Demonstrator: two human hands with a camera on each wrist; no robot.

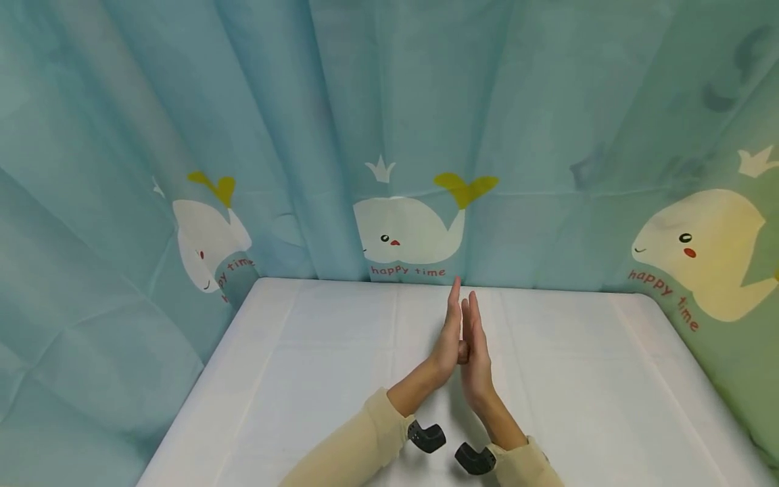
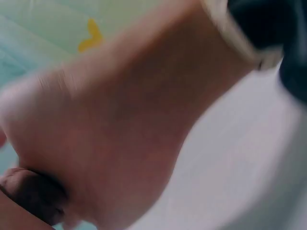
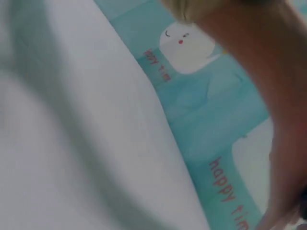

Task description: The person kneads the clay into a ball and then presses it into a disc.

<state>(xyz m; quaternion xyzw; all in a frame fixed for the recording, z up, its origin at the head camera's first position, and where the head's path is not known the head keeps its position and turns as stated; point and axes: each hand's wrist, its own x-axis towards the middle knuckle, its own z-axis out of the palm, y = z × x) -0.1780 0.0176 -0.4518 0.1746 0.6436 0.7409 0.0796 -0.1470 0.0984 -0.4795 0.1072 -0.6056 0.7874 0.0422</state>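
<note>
In the head view my left hand [image 1: 447,341] and right hand [image 1: 477,355] stand upright, palms facing each other, fingers straight and pointing away from me. Between the palms sits a small round brown thing [image 1: 463,352] that looks like a walnut, most of it covered by the hands. The left wrist view shows the left hand [image 2: 110,129] large and blurred, with the dark, shadowed side of the round thing [image 2: 41,196] against the palm. Only the edge of the right hand [image 3: 290,167] enters the right wrist view.
Under the hands spreads a white-covered table [image 1: 316,379]. A blue-green curtain [image 1: 548,135] with whale prints hangs along its far edge and sides. Black wrist devices [image 1: 427,437] sit at both beige sleeves [image 1: 349,450].
</note>
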